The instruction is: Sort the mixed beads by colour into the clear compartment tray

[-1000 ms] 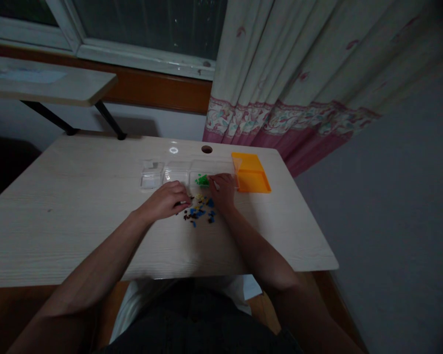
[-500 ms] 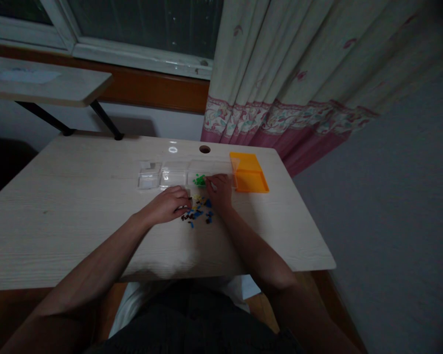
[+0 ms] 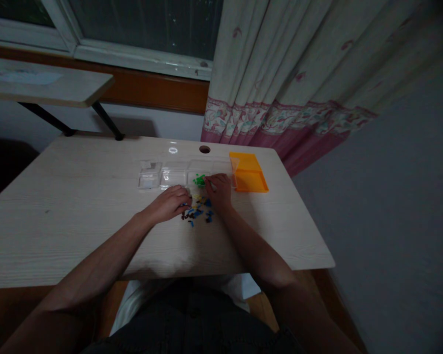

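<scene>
My left hand point(image 3: 173, 203) is at the left edge of a loose pile of small toy building bricks point(image 3: 197, 213), blue, brown and pale yellow, on the table. Its fingers curl down and close toward the thumb; whatever lies between the tips is too small to make out. Over a clear plastic compartment box point(image 3: 174, 186) is my right hand point(image 3: 220, 191), fingertips pinched together beside the small green bricks point(image 3: 199, 180) in one compartment. What that pinch holds, if anything, is hidden. The right hand covers part of the box's right side.
An orange tray point(image 3: 251, 183) rests right of the clear box on the pale wooden table point(image 3: 96, 226). Behind them is a round cable hole point(image 3: 205, 149). A raised shelf point(image 3: 77, 88) stands at the back left, and a curtain point(image 3: 266, 108) hangs behind the table.
My left hand has shifted slightly down toward the brick pile, and its thumb has drawn in. My right hand stays by the green bricks. The whole view has drifted a little.
</scene>
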`<action>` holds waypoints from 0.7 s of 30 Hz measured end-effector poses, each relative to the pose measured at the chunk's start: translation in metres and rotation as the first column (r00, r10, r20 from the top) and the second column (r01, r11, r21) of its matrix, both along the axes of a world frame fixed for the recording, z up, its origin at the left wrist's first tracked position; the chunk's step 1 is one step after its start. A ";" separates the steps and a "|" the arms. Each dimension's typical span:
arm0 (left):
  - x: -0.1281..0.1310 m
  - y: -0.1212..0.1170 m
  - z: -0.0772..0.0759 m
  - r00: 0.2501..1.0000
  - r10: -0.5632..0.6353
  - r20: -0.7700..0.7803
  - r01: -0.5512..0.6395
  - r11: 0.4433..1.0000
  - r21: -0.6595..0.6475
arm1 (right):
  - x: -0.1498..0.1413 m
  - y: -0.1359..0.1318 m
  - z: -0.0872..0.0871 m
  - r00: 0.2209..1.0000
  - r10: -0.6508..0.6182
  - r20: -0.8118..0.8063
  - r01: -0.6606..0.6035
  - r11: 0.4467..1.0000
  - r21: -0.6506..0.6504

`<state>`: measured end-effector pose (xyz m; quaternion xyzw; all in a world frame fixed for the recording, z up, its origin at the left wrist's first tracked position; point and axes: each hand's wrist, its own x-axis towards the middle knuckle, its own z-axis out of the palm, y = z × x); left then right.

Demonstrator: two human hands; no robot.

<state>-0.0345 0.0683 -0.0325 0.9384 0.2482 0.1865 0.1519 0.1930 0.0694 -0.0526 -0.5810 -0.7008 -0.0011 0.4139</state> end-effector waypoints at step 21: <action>0.001 0.008 -0.002 0.882 0.304 0.360 -0.215 0.939 -0.267 | -0.013 -0.027 0.008 0.908 0.344 0.240 -0.354 0.935 -0.003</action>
